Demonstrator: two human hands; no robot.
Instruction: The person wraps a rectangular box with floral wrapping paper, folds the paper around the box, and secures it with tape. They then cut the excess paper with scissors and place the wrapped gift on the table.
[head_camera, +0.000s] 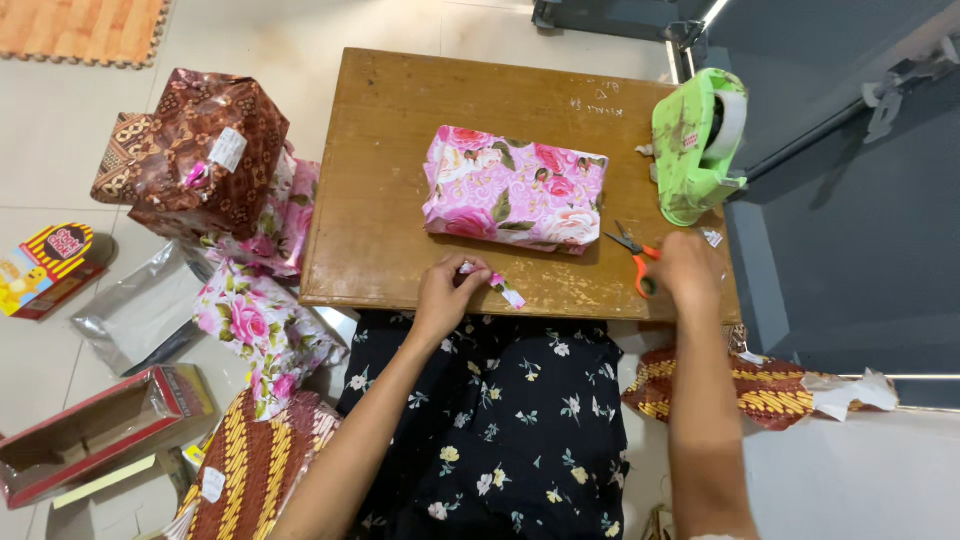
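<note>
Two hands busy: left hand (445, 290) pinches a paper scrap (497, 284); right hand (688, 272) grips scissors (636, 256), parcel (515, 189) at twelve o'clock, nearer the left.

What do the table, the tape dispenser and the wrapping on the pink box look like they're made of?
Table: wood, worn brown varnish, grain and scuffs showing. Tape dispenser: likely moulded plastic, smooth light green. Wrapped box: glossy floral gift paper, creased at the folded ends. The left hand pinches a scrap of the same paper.
</note>
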